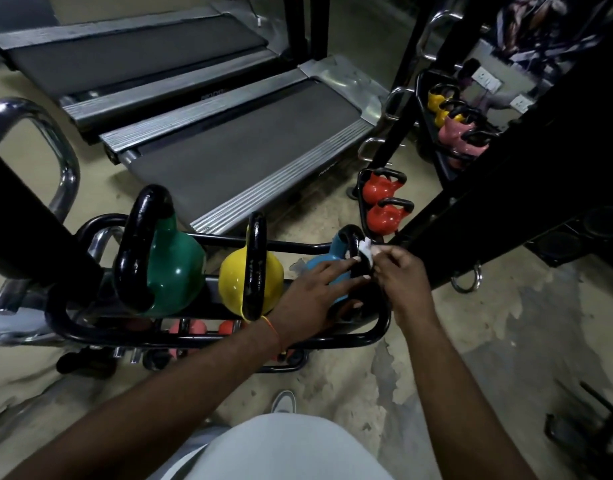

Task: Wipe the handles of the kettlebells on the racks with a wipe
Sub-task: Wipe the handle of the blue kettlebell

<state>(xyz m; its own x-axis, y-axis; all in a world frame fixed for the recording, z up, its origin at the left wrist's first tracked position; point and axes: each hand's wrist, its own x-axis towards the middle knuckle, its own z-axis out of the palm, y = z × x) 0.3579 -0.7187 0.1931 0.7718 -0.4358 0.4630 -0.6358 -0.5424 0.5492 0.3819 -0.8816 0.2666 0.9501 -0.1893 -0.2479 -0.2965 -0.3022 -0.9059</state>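
Note:
A black tubular rack holds three kettlebells with black handles: a green one, a yellow one and a blue one at the right end. My left hand rests on the blue kettlebell's body with fingers spread, thumb near the rack's rail. My right hand pinches a small white wipe against the blue kettlebell's handle.
Two treadmills lie behind the rack. A black upright frame stands to the right, with red kettlebells and a mirror showing yellow and pink ones. Smaller pink and red weights sit on the lower shelf. Chrome bars rise at left.

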